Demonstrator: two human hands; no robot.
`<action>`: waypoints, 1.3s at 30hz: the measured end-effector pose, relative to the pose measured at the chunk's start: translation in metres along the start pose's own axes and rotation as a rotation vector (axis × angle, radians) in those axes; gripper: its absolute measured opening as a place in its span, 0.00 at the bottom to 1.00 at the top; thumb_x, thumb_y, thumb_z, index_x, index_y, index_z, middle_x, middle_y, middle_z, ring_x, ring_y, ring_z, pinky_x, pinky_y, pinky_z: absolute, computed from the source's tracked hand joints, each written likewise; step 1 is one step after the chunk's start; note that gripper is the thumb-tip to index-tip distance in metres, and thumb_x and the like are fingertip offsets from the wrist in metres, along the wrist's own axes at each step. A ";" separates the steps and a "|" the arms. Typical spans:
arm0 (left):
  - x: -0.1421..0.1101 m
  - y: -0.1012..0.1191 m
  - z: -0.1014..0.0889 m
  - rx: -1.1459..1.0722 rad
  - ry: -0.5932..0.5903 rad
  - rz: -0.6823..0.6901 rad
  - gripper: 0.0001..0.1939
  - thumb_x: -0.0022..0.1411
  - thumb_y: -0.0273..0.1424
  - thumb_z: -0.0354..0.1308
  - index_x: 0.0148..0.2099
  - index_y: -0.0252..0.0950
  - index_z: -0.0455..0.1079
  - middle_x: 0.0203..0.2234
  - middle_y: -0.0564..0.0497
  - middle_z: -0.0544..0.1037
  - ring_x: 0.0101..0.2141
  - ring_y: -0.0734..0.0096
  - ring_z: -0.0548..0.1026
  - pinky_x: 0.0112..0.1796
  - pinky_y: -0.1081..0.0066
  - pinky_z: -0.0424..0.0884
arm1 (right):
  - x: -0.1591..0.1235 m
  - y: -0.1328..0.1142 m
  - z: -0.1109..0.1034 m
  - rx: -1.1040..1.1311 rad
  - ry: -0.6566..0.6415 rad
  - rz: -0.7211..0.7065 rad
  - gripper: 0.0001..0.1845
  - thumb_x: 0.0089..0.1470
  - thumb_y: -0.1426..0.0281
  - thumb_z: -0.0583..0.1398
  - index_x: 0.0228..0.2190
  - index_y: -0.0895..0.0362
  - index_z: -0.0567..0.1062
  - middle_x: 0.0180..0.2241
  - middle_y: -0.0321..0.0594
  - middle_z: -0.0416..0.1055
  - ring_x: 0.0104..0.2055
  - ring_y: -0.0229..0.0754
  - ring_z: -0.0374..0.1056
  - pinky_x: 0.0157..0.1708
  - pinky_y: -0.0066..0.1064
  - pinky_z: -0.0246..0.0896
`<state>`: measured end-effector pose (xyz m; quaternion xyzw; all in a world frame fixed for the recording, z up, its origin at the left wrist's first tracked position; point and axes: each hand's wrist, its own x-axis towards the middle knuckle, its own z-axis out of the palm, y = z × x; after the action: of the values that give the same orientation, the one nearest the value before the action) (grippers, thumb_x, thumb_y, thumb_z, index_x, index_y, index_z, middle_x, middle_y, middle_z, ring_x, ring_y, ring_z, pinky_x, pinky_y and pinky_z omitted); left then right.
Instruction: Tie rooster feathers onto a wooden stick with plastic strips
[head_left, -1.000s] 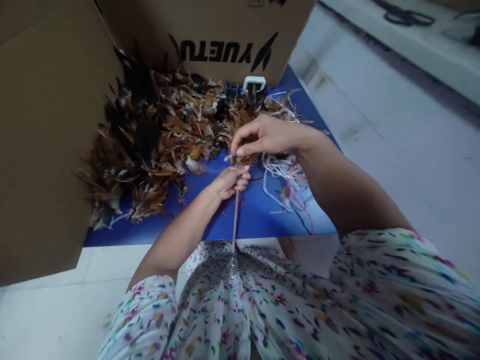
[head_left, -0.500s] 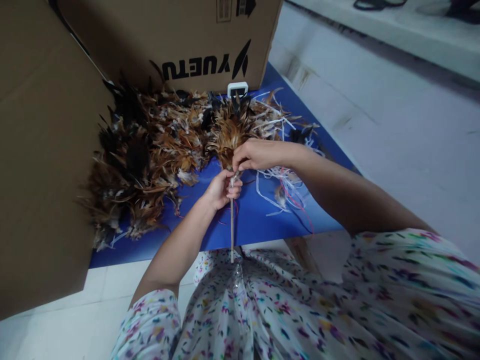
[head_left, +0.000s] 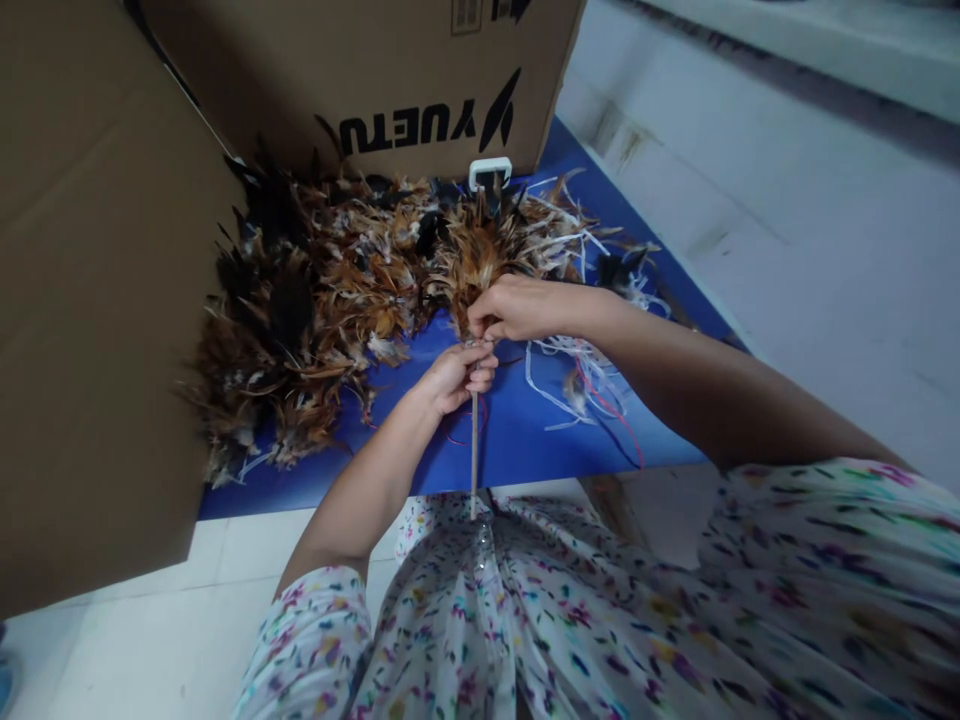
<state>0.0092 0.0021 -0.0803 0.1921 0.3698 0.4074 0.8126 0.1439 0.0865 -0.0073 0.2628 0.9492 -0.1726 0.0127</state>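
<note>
A thin stick [head_left: 474, 450] points toward my body, its far end wrapped in brown and black feathers [head_left: 480, 250] like a feather duster. My left hand [head_left: 459, 378] is closed round the stick just below the feathers. Right above it, my right hand [head_left: 504, 308] pinches at the base of the feathers; what its fingertips hold is too small to make out. A loose heap of brown and black feathers [head_left: 322, 300] spreads over the blue table [head_left: 525, 430] to the left and behind. A red string [head_left: 611, 405] and white strips [head_left: 551, 385] lie right of my hands.
A cardboard box [head_left: 300, 70] with upside-down lettering stands behind the feathers, and a brown cardboard panel [head_left: 90, 300] rises on the left. A small white-framed device [head_left: 489, 168] leans by the box. A pale wall [head_left: 825, 230] runs along the right.
The whole view has shifted slightly, so things sit a little further right. My left thumb now lies flatter across the stick's top, close under my right fingertips. Both hands keep their place at the feather base.
</note>
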 end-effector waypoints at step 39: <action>-0.015 0.006 0.014 0.046 -0.069 0.048 0.09 0.64 0.30 0.54 0.30 0.34 0.62 0.20 0.55 0.65 0.17 0.80 0.61 0.19 0.80 0.56 | 0.010 -0.027 0.059 1.512 0.573 0.670 0.16 0.56 0.67 0.61 0.19 0.60 0.74 0.13 0.36 0.68 0.13 0.34 0.61 0.12 0.25 0.54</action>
<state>0.0103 -0.0066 -0.0605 0.2338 0.3461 0.4113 0.8102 0.1174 0.0501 -0.0553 0.4990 0.4200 -0.6703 -0.3539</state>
